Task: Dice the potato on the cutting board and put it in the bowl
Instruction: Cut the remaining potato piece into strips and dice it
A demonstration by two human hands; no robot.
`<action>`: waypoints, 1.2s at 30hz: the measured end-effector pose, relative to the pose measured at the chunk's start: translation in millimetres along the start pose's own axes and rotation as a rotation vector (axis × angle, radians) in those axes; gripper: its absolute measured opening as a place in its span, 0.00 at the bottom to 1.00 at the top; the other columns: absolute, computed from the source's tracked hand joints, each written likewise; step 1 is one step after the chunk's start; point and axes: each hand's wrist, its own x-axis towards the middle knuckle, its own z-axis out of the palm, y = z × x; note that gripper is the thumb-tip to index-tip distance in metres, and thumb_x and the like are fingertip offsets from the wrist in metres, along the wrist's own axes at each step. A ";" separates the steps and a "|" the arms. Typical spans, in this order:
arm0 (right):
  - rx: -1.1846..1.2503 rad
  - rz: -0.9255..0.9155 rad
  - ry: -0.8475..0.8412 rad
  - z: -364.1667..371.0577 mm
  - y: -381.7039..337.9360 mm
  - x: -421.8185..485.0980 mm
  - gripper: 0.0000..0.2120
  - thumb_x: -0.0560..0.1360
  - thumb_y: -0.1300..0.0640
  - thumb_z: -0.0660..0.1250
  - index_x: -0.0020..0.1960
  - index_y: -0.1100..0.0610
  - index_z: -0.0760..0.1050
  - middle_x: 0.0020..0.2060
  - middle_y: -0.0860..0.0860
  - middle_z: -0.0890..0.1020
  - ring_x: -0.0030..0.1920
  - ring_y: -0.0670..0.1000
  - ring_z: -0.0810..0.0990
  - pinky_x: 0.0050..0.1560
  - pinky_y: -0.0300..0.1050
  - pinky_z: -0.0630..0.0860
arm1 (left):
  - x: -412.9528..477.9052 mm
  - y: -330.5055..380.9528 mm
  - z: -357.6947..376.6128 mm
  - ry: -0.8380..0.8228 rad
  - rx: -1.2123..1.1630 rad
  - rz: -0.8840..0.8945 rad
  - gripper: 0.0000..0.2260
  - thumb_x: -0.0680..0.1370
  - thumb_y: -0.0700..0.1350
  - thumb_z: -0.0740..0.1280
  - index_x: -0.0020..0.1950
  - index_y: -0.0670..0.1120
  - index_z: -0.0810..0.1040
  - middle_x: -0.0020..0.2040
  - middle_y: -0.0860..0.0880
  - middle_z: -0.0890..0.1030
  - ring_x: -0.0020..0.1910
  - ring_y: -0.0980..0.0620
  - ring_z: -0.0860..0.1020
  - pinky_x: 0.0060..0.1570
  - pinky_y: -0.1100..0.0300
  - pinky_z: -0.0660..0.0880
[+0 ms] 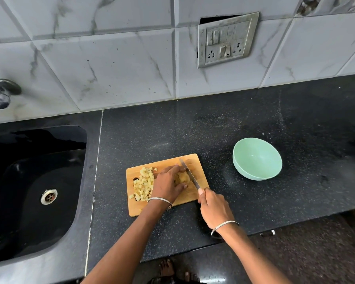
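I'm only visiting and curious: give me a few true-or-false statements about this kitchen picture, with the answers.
1. The green bowl holds diced potato. False: the green bowl is empty.
2. The right hand grips the knife. True.
3. The left hand holds the uncut potato piece on the cutting board. True.
4. The diced pieces lie right of the knife. False: they lie left of it.
5. The sink is right of the cutting board. False: it is left.

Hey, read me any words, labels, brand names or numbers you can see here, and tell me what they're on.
No text can be read.
The switch plate on the wall has no legible marks.
The bowl, cutting board and knife show no print.
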 end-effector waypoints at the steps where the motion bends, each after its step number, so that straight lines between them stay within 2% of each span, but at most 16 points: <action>1: -0.002 -0.004 0.001 -0.7 -1.2 0.6 0.18 0.84 0.48 0.50 0.52 0.56 0.75 0.48 0.57 0.81 0.48 0.61 0.80 0.45 0.52 0.74 | 0.3 0.3 0.0 0.001 -0.001 -0.004 0.21 0.70 0.49 0.76 0.62 0.53 0.76 0.62 0.52 0.78 0.61 0.51 0.75 0.59 0.59 0.70; 8: -0.033 -0.040 0.026 -1.7 -14.8 11.0 0.21 0.84 0.45 0.47 0.53 0.57 0.73 0.48 0.60 0.80 0.49 0.63 0.79 0.42 0.50 0.68 | 0.5 0.6 -2.8 0.024 -0.035 -0.032 0.22 0.68 0.48 0.78 0.61 0.54 0.79 0.60 0.51 0.80 0.55 0.51 0.78 0.54 0.60 0.71; 13: -0.035 -0.044 0.046 2.7 -22.2 9.8 0.20 0.84 0.46 0.47 0.54 0.58 0.72 0.49 0.61 0.80 0.50 0.65 0.79 0.42 0.52 0.69 | 0.5 0.7 -0.7 0.039 -0.050 -0.053 0.22 0.67 0.48 0.79 0.60 0.53 0.79 0.59 0.50 0.81 0.54 0.50 0.79 0.55 0.60 0.72; 18: -0.069 -0.049 0.035 3.3 -5.2 -4.8 0.20 0.84 0.45 0.47 0.52 0.57 0.71 0.46 0.59 0.81 0.47 0.64 0.80 0.38 0.50 0.68 | -0.8 -0.5 2.3 0.043 -0.078 -0.083 0.22 0.66 0.47 0.79 0.59 0.53 0.80 0.57 0.51 0.82 0.52 0.50 0.79 0.54 0.57 0.75; 23: -0.137 -0.061 0.104 10.2 -17.7 1.6 0.18 0.84 0.47 0.47 0.53 0.57 0.70 0.46 0.59 0.82 0.47 0.65 0.81 0.37 0.51 0.70 | 4.7 -2.9 -0.8 0.048 -0.081 -0.097 0.22 0.65 0.48 0.80 0.58 0.54 0.81 0.62 0.53 0.80 0.57 0.52 0.79 0.54 0.61 0.73; 26: -0.159 -0.063 0.124 15.8 -20.8 3.1 0.17 0.84 0.47 0.47 0.54 0.56 0.70 0.47 0.58 0.82 0.47 0.64 0.82 0.39 0.53 0.74 | 5.6 -4.4 -0.5 0.057 -0.090 -0.115 0.22 0.65 0.49 0.80 0.58 0.54 0.81 0.61 0.54 0.81 0.57 0.52 0.79 0.55 0.59 0.75; 31: -0.169 -0.042 0.102 11.9 -26.2 13.7 0.18 0.85 0.48 0.48 0.56 0.58 0.71 0.50 0.59 0.81 0.51 0.64 0.81 0.40 0.51 0.69 | 7.4 -6.9 0.1 0.061 -0.085 -0.112 0.22 0.64 0.51 0.80 0.57 0.57 0.81 0.57 0.56 0.82 0.52 0.53 0.80 0.49 0.57 0.77; 36: -0.169 -0.048 0.078 10.4 -32.2 19.8 0.19 0.85 0.48 0.47 0.58 0.58 0.71 0.52 0.59 0.81 0.53 0.64 0.80 0.41 0.51 0.69 | 9.4 -7.8 1.8 0.067 -0.093 -0.128 0.22 0.62 0.52 0.81 0.54 0.58 0.81 0.57 0.56 0.82 0.54 0.52 0.80 0.55 0.50 0.76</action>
